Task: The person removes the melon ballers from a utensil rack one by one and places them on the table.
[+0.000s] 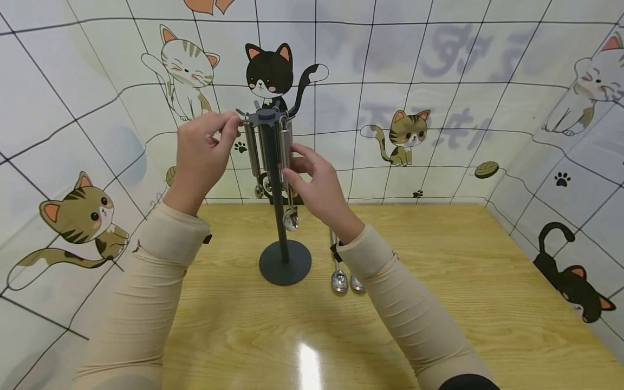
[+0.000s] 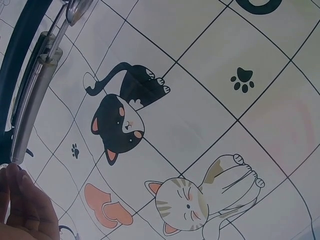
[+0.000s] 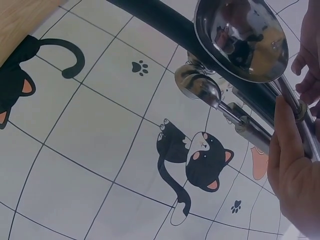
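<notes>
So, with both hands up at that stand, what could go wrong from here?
1. The stand is tall and slim; with the left hand at its top, a sideways pull might tip it.
2. The spoon in the right hand is close to other hanging utensils, so it could knock them loose.
3. The right sleeve partly covers two utensils on the table and might nudge them.

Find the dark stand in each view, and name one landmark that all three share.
Head: the dark stand is upright, left of centre.
Left wrist: only its pole shows, along the upper-left edge.
Right wrist: the pole slants rightward from the top, partly behind a spoon.
Shared landmark: the printed black-and-white cat with a white-tipped tail.
</notes>
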### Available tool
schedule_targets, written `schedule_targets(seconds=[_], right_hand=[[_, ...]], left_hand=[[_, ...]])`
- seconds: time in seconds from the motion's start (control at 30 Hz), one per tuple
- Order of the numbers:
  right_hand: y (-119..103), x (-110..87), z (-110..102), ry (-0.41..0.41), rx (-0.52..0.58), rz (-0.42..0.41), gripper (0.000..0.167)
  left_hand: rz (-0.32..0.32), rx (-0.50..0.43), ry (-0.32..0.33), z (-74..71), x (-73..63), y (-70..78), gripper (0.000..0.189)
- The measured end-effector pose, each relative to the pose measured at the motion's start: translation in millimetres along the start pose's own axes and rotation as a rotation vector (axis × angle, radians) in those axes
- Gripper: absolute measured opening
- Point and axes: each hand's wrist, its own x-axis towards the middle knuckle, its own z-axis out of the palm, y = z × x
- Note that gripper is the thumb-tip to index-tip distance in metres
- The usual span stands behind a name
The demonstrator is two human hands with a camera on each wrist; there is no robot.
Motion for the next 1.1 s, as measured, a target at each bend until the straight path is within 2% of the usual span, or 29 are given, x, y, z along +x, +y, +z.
schedule_targets(seconds=[0.77, 1.1], right_hand=[[-9, 1.0, -11, 0.039, 0.078, 0.014, 0.050], [-14, -5.5, -23, 0.032, 0.025, -0.001, 0.050]], left_hand=[[-0.002, 0.014, -0.004, -0.9, -1.2, -1.7, 0.033], [-0.003, 0.008, -0.005, -1.5, -1.2, 0.1, 0.033]])
